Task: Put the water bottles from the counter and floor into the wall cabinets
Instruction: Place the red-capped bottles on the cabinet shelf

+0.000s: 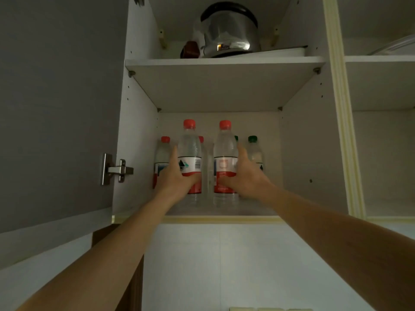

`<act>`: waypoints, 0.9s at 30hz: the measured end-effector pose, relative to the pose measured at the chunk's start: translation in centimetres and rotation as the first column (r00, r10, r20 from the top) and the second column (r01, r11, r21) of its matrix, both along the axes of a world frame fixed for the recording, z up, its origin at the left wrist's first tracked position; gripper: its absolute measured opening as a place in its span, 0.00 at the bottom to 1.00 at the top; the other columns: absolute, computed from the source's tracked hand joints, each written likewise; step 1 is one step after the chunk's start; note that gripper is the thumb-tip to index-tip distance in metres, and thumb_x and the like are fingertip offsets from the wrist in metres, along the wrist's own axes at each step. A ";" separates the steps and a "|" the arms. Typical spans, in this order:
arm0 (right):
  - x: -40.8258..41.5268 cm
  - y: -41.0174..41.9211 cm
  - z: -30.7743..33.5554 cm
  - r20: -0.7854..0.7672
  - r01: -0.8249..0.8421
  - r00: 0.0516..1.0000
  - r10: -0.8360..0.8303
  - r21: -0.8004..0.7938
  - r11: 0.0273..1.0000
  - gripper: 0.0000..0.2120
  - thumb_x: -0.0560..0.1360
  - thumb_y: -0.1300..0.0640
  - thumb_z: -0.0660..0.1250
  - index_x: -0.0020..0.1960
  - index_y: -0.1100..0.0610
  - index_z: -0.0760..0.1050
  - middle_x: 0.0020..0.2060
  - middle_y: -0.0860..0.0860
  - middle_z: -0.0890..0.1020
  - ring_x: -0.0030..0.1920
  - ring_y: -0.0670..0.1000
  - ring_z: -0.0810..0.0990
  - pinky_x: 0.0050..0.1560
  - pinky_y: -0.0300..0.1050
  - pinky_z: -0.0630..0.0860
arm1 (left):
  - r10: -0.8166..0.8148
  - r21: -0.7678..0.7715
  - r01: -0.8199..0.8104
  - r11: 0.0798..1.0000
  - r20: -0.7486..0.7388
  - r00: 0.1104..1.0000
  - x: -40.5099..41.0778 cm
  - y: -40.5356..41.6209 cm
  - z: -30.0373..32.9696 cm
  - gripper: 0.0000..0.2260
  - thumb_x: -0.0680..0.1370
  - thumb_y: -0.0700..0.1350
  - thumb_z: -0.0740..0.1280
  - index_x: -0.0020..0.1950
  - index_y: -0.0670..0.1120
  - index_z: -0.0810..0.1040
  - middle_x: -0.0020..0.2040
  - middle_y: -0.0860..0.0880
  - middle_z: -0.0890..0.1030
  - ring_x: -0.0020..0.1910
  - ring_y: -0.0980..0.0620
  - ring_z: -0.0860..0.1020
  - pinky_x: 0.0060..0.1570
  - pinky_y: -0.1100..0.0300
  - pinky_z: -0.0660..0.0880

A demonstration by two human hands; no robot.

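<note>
My left hand [174, 176] grips a red-capped water bottle [190, 151] and my right hand [244, 176] grips a second red-capped water bottle [224, 153]. Both stand upright on the lower shelf [258, 211] of the open wall cabinet. Behind them, at the back of the shelf, are more bottles: a red-capped one [162, 153] at the left, another red cap [201, 139] half hidden, a green-capped bottle [254, 151] at the right and a green cap [236, 138] partly hidden by my right-hand bottle.
The cabinet door [56, 108] hangs open at the left on a metal hinge [116, 169]. On the upper shelf [224, 62] stand a steel kettle [229, 32] and a small dark object [190, 50]. Another open cabinet section [381, 131] lies to the right.
</note>
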State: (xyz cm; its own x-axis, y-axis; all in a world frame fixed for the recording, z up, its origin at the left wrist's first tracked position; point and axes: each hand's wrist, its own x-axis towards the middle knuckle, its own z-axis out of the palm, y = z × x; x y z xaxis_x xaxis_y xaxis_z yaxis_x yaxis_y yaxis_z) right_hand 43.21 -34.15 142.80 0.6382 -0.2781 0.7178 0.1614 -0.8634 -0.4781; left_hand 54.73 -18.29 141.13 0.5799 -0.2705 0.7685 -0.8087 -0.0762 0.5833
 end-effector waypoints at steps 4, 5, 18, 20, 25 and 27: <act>-3.1 -3.4 -0.1 -0.014 0.100 0.995 -0.100 -0.007 0.995 0.46 0.73 0.56 0.75 0.78 0.46 0.48 0.50 0.51 0.82 0.45 0.51 0.83 0.46 0.48 0.81 | 0.013 0.045 -0.015 0.999 0.040 0.999 -1.3 -1.9 -0.1 0.46 0.74 0.53 0.75 0.81 0.59 0.47 0.67 0.51 0.76 0.42 0.63 0.72 0.35 0.72 0.65; -3.7 -4.3 -0.1 -0.022 0.115 0.993 -0.115 0.002 0.993 0.46 0.74 0.57 0.75 0.79 0.46 0.47 0.51 0.52 0.82 0.45 0.51 0.83 0.44 0.48 0.81 | -0.009 0.054 0.006 0.999 0.044 0.999 -1.5 -2.4 -0.1 0.45 0.75 0.52 0.74 0.81 0.58 0.47 0.67 0.50 0.76 0.44 0.62 0.72 0.36 0.70 0.67; -3.9 -11.7 0.6 -0.121 0.331 0.941 -0.317 0.115 0.937 0.48 0.74 0.57 0.75 0.79 0.49 0.44 0.53 0.56 0.78 0.47 0.56 0.81 0.48 0.59 0.82 | -0.003 0.248 -0.048 0.968 0.199 0.980 -2.6 -4.5 -2.0 0.54 0.76 0.52 0.72 0.72 0.66 0.22 0.78 0.42 0.60 0.65 0.45 0.75 0.64 0.44 0.72; -3.0 -12.3 0.6 -0.140 0.343 0.934 -0.327 0.108 0.933 0.49 0.75 0.58 0.74 0.80 0.52 0.40 0.56 0.58 0.79 0.50 0.58 0.81 0.53 0.60 0.81 | 0.002 0.244 -0.060 0.968 0.233 0.972 -2.7 -4.5 -2.1 0.55 0.76 0.53 0.72 0.70 0.68 0.21 0.78 0.44 0.59 0.67 0.43 0.74 0.64 0.42 0.71; -1.1 -13.5 0.6 -0.167 0.381 0.917 -0.361 0.103 0.919 0.47 0.79 0.56 0.69 0.81 0.54 0.35 0.63 0.60 0.78 0.54 0.57 0.80 0.52 0.52 0.79 | 0.034 0.254 -0.103 0.962 0.263 0.964 -2.2 -4.8 -2.2 0.55 0.75 0.56 0.72 0.68 0.68 0.20 0.79 0.45 0.57 0.68 0.42 0.73 0.65 0.39 0.70; -0.9 -13.6 0.9 -0.202 0.398 0.907 -0.369 0.126 0.909 0.44 0.82 0.54 0.64 0.81 0.53 0.33 0.65 0.60 0.76 0.53 0.56 0.79 0.50 0.48 0.76 | 0.035 0.255 -0.103 0.961 0.258 0.966 -2.1 -4.8 -2.2 0.55 0.75 0.56 0.72 0.68 0.69 0.20 0.78 0.45 0.57 0.67 0.42 0.74 0.65 0.40 0.71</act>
